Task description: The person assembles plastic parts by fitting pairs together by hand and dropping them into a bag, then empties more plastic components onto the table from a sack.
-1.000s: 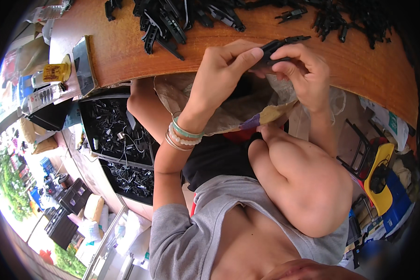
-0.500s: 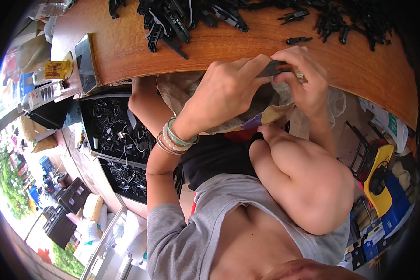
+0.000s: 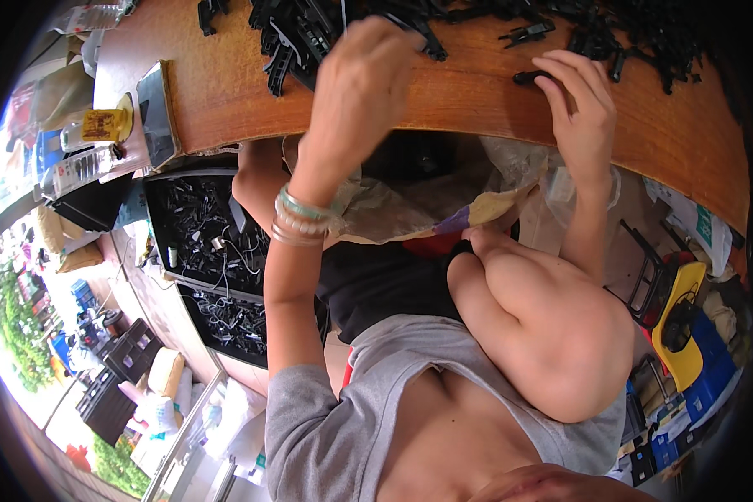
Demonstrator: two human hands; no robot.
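A wooden table [image 3: 468, 96] spanned the far side, a bag [image 3: 393, 213] below its near edge. Black parts [image 3: 314, 40] lay heaped far left. Near them was the left hand [image 3: 361, 96], its grip impossible to tell. The right hand [image 3: 588, 117] had parted fingers at a small black piece [image 3: 524, 78] on the table.
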